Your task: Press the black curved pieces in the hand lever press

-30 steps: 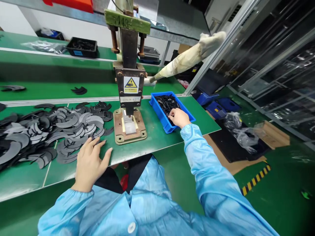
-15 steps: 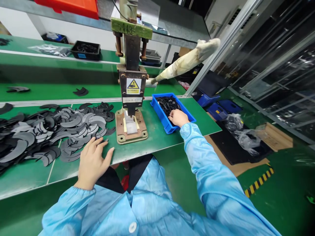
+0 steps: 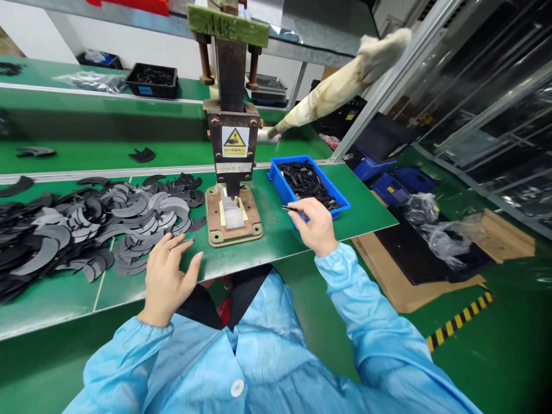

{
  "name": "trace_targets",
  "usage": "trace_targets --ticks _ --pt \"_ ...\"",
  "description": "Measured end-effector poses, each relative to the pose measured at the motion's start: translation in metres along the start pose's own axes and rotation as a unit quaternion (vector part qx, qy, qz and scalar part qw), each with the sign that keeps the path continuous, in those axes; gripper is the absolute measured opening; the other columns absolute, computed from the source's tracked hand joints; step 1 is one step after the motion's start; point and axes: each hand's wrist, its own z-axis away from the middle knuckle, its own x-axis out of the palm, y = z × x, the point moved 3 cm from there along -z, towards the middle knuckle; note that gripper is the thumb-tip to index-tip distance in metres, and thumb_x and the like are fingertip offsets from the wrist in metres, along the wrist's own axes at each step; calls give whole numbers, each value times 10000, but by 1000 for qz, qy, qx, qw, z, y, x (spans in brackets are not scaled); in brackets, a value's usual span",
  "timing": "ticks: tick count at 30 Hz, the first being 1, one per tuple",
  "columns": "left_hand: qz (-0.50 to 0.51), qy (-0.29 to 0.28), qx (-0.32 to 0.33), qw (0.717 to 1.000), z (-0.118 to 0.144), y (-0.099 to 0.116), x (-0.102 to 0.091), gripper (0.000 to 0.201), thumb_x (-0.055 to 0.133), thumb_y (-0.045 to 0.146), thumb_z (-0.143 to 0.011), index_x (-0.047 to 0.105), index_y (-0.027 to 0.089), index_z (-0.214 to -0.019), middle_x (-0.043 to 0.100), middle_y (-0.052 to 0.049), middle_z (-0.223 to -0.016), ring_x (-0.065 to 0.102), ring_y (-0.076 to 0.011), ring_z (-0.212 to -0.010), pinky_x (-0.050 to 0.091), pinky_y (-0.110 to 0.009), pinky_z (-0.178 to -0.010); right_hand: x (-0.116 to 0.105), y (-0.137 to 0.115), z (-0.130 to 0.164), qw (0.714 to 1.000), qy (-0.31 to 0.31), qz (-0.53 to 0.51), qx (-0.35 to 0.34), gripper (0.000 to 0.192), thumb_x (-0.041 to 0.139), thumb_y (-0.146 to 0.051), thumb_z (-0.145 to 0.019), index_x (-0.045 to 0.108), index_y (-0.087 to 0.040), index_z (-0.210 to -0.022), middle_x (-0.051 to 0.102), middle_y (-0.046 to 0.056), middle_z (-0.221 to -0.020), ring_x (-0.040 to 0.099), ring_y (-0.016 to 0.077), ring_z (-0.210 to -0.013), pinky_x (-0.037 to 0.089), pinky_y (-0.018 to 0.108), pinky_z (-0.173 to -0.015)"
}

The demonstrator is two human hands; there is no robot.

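My right hand [image 3: 314, 223] pinches a small dark strip-like part [image 3: 290, 208] between thumb and fingertips, just left of the front end of a blue bin [image 3: 276, 183]. Inside that bin lie many thin black parts [image 3: 304, 183]. My left hand [image 3: 170, 273] rests at the table's front edge with its fingers spread, beside a pile of dark grey curved pieces [image 3: 129, 221]. Its fingertips are next to the nearest pieces; nothing shows gripped in it. Between the hands stands a hand press [image 3: 233, 144] with a pale metal fixture [image 3: 233, 215] on its base.
The press's wrapped lever [image 3: 332, 95] slants up to the right. Behind the green table [image 3: 276, 238], a ledge carries a black bin [image 3: 152, 81] and a plastic bag [image 3: 92, 80]. Cardboard [image 3: 388, 276] and clear bags lie on the floor at right, near a metal post [image 3: 371, 106].
My right hand has come out of the blue bin, moving left and toward me, with a small dark part now between its fingers. My left hand stays in nearly the same place.
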Motion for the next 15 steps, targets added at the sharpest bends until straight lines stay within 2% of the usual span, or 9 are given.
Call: trace_targets --ticks 3,8,11,15 --pt "46 -3 21 999 -10 26 -7 391 792 300 -958 672 228 -1323 706 -165 -1401 577 -389 -1481 473 -620 -1224 17 -36 21 997 -3 -66 -51 249 683 -347 -1002 716 -269 -1236 808 58 -1082 751 200 -1013 641 403 -936" --pt "114 -28 52 992 -30 65 -11 438 772 272 -972 632 249 -1387 732 -134 -1382 629 -344 -1422 503 -583 -1206 38 -81 39 979 -3 -154 -135 537 724 -264 -976 539 -297 -1478 814 26 -1032 754 184 -917 655 384 -863" --pt "141 -52 59 987 -34 75 -9 449 765 281 -979 619 275 -1403 752 -122 -1349 676 -326 -1349 529 -556 -1171 45 -94 42 973 -9 -168 -158 620 733 -251 -965 484 -312 -1530 816 24 -1025 754 197 -899 652 391 -832" --pt "152 -82 51 984 -32 78 -5 426 755 330 -988 629 278 -1392 759 -128 -1323 705 -334 -1300 546 -557 -1134 49 -99 44 970 -13 -167 -178 672 706 -250 -977 425 -331 -1583 824 30 -1050 770 215 -923 643 405 -817"
